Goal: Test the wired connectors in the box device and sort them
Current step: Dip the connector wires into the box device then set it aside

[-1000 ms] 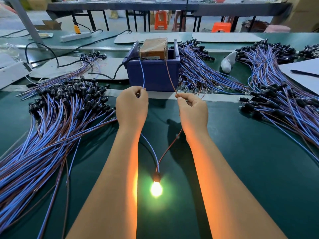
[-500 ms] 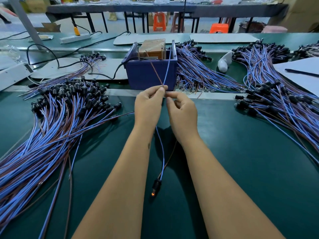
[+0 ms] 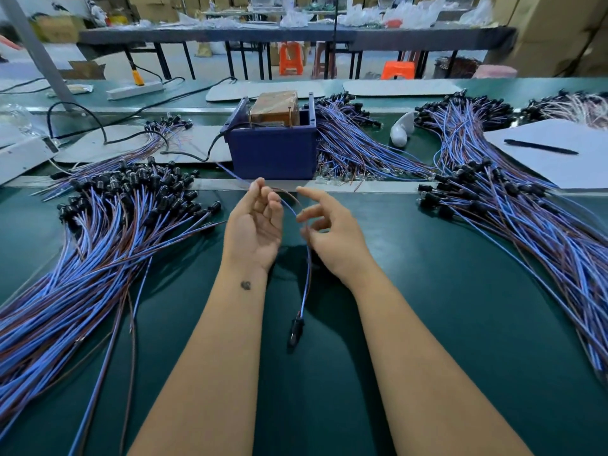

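On the green bench [image 3: 460, 324] stands the blue box device [image 3: 273, 153], holding a brown block with two upright copper pins. Just before it, the left hand [image 3: 255, 225], palm up with fingers curled, pinches the blue and brown leads of one wired connector [image 3: 295, 329], which lies unlit between the forearms. The right hand [image 3: 332, 232] is loosely spread, touching the leads.

Looks like a factory assembly floor: a long green conveyor belt [image 3: 427, 324] heaped with piles of identical blue-and-brown wired connectors [image 3: 98, 232], a blue tester box [image 3: 273, 153], plastic stools [image 3: 291, 59] under long workbenches [image 3: 230, 34], cardboard cartons [image 3: 552, 31] stacked behind.
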`<state>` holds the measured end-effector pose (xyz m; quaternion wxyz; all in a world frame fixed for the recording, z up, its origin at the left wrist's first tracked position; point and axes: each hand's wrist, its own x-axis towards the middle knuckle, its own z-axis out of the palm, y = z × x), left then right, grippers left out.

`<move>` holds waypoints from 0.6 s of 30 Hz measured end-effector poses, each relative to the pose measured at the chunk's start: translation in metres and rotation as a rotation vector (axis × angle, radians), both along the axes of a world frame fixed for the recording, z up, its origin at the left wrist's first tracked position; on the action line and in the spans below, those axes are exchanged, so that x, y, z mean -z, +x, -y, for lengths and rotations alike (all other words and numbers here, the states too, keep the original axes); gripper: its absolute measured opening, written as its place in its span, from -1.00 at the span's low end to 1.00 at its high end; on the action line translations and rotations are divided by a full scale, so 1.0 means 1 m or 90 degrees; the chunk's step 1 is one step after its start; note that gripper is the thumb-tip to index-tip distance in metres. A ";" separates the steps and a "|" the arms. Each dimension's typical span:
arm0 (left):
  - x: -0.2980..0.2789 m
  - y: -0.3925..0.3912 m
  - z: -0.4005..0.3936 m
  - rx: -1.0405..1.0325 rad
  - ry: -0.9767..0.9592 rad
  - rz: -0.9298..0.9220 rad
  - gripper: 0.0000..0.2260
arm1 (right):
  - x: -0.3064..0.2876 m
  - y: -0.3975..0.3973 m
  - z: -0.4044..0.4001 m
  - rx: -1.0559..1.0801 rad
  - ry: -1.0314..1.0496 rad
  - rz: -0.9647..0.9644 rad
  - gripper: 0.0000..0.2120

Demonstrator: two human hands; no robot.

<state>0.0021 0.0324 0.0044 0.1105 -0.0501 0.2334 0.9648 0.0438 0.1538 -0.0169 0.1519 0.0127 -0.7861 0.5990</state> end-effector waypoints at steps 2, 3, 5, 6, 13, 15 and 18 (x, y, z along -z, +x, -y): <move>0.002 0.001 0.007 0.013 0.084 0.000 -0.79 | 0.001 0.000 0.003 0.015 0.057 -0.020 -0.37; 0.002 0.001 0.009 0.013 0.111 0.000 -0.78 | 0.001 0.000 0.003 0.014 0.049 -0.015 -0.36; 0.001 0.000 0.012 0.000 0.100 0.001 -0.79 | -0.002 0.001 0.001 -0.041 -0.080 0.024 -0.49; 0.002 -0.001 0.011 -0.017 0.060 0.004 -0.81 | -0.004 0.001 -0.002 -0.093 -0.186 0.052 -0.57; 0.004 -0.003 0.006 -0.083 -0.198 -0.031 -0.92 | -0.013 0.002 -0.020 -0.323 -0.666 -0.034 -0.51; 0.003 0.000 0.002 -0.067 -0.318 -0.100 -0.94 | -0.013 0.001 -0.021 -0.261 -0.681 -0.069 -0.55; 0.006 0.008 -0.006 -0.045 -0.582 -0.261 -0.91 | -0.013 -0.001 -0.026 -0.089 -0.685 -0.084 -0.79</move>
